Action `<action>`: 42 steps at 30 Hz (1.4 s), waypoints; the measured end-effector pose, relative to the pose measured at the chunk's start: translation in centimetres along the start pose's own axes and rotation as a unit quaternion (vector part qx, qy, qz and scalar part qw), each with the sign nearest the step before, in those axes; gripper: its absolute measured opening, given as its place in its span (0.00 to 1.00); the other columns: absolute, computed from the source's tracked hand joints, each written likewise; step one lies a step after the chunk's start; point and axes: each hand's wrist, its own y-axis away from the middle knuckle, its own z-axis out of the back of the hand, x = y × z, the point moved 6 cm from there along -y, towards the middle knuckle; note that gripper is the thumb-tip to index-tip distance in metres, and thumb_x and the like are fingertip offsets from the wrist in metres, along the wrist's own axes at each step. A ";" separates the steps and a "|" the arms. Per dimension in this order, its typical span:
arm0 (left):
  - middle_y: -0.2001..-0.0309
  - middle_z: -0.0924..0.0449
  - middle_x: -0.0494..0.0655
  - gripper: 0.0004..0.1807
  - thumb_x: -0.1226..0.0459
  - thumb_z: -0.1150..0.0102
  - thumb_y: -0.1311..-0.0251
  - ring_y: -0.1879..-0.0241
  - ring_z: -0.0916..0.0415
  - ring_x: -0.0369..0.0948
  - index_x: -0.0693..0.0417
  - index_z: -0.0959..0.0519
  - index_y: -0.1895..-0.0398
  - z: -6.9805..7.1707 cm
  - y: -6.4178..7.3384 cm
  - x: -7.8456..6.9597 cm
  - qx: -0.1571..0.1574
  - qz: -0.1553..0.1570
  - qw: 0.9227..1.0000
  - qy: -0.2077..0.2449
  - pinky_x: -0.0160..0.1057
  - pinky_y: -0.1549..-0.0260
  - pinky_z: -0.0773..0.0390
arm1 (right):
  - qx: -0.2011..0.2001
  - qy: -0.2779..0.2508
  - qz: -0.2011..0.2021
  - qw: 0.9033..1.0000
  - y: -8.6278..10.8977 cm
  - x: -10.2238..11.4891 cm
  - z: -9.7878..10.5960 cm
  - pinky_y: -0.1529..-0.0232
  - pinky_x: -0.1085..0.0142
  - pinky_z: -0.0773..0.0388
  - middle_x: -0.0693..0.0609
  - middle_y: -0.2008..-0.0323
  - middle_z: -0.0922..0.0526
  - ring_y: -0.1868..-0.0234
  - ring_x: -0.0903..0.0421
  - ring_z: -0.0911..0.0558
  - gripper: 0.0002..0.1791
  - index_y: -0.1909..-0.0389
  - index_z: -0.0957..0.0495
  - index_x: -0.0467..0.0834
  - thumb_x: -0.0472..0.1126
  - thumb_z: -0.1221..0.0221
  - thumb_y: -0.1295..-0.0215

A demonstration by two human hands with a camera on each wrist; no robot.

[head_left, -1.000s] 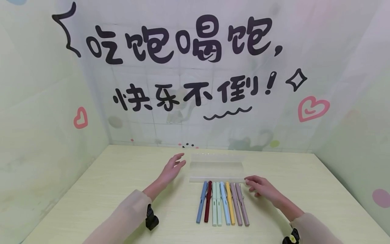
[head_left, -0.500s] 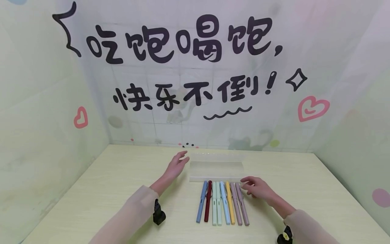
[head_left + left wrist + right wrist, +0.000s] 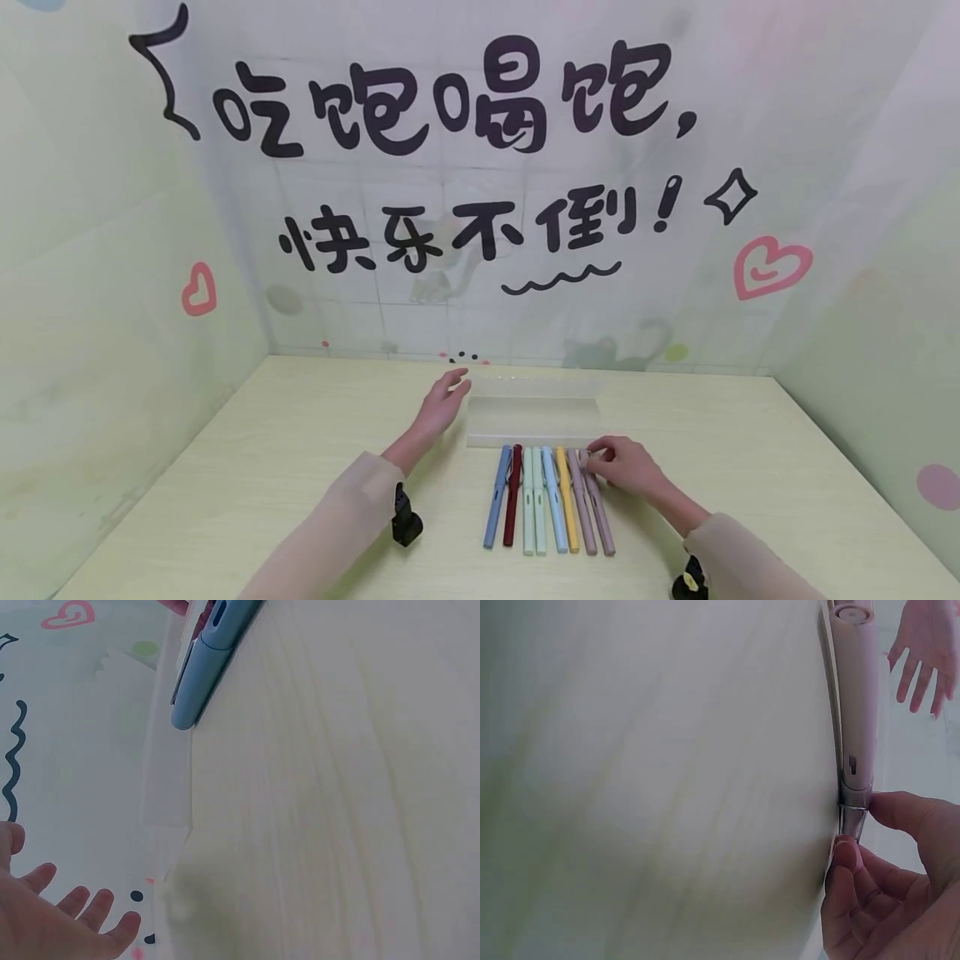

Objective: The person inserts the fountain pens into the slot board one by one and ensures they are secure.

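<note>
Several pens lie side by side on the table: a blue pen (image 3: 495, 504), a dark red pen (image 3: 512, 504), pale green ones, a light blue one, a yellow pen (image 3: 567, 504) and two mauve ones. My right hand (image 3: 628, 467) pinches the cap end of the rightmost mauve pen (image 3: 857, 705) between thumb and fingers; its barrel lies along the table. Behind the pens stands a clear plastic case (image 3: 532, 440). At its left end is my left hand (image 3: 437, 410), fingers spread and holding nothing. The left wrist view shows the blue pen (image 3: 210, 667) beside the case's edge.
The pale wood table (image 3: 300, 467) is closed in by printed cloth walls at the back and both sides. Black lettering and pink hearts mark the back cloth (image 3: 450, 325). A black wrist camera (image 3: 406, 517) hangs under the left sleeve.
My right hand has moved left onto the rightmost mauve pen and now pinches its cap end. The left hand has shifted right and slightly farther back, toward the case. The pens have stayed put.
</note>
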 end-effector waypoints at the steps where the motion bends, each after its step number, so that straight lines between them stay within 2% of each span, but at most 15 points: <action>1: 0.41 0.40 0.59 0.23 0.57 0.58 0.36 0.45 0.40 0.56 0.55 0.38 0.40 0.0 0.0 0.0 -0.001 0.001 1.000 0.001 0.53 0.50 0.38 | -0.002 0.004 0.000 1.000 0.0 0.1 0.0 0.82 0.67 0.35 0.53 0.82 0.29 0.83 0.58 0.32 0.12 0.64 0.23 0.39 0.40 0.39 0.48; 9: 0.44 0.37 0.57 0.21 0.57 0.59 0.35 0.46 0.39 0.54 0.56 0.34 0.43 -0.3 -0.6 0.0 -0.015 0.005 1.000 0.010 0.51 0.50 0.37 | -0.009 0.027 -0.007 1.000 0.1 0.5 0.1 0.82 0.68 0.36 0.53 0.82 0.31 0.82 0.58 0.33 0.09 0.70 0.26 0.41 0.40 0.38 0.51; 18: 0.48 0.32 0.55 0.19 0.56 0.58 0.35 0.48 0.35 0.51 0.59 0.30 0.48 -0.6 -1.1 0.5 -0.034 0.007 0.999 0.008 0.48 0.52 0.34 | -0.010 0.053 0.007 0.999 0.3 1.1 0.1 0.82 0.67 0.34 0.53 0.82 0.31 0.81 0.58 0.32 0.09 0.73 0.30 0.41 0.38 0.39 0.52; 28: 0.50 0.29 0.55 0.18 0.57 0.58 0.35 0.50 0.34 0.51 0.60 0.27 0.52 -0.8 -1.3 0.5 -0.048 0.012 0.999 0.010 0.48 0.53 0.33 | 0.005 0.071 0.003 0.997 0.2 1.1 -0.1 0.82 0.68 0.34 0.53 0.81 0.30 0.81 0.58 0.31 0.15 0.68 0.30 0.39 0.37 0.37 0.56; 35: 0.51 0.29 0.55 0.18 0.57 0.57 0.36 0.50 0.34 0.51 0.60 0.26 0.53 -0.9 -1.5 0.7 -0.053 0.017 0.998 0.012 0.48 0.54 0.33 | 0.005 0.091 0.022 0.996 0.4 1.4 0.0 0.82 0.68 0.34 0.54 0.82 0.29 0.82 0.59 0.32 0.09 0.72 0.25 0.40 0.37 0.38 0.56; 42: 0.53 0.28 0.54 0.18 0.56 0.53 0.38 0.53 0.32 0.49 0.61 0.27 0.54 -1.0 -1.7 0.9 -0.056 0.019 0.998 0.023 0.45 0.55 0.31 | -0.004 0.070 0.017 0.997 0.4 1.3 0.7 0.81 0.67 0.32 0.53 0.80 0.29 0.80 0.59 0.31 0.10 0.71 0.27 0.40 0.36 0.38 0.56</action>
